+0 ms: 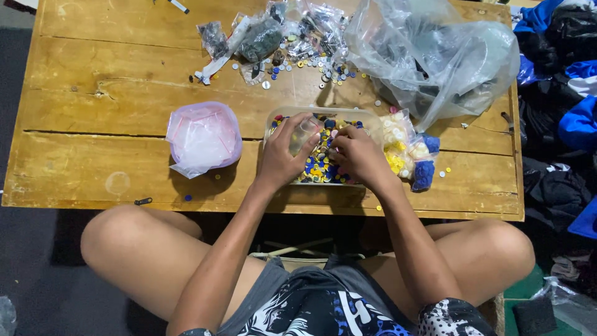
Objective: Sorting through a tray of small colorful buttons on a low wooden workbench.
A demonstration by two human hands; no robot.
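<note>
Tray: clear plastic tray of yellow and blue buttons, mid-table.
Left hand: curled around small clear bag over tray, mouth ready.
Right hand: fingertips pinched among tray's buttons; contents hidden.

Worn yellow wooden table fills most of frame. Pink-tinted clear plastic bag lies left of centre. Big crumpled clear plastic bag at upper right. Heap of small clear bags w/ scattered coloured buttons top centre. Small bags of yellow, white & blue buttons right of centre. Blue & black cloth pile at far right edge.
</note>
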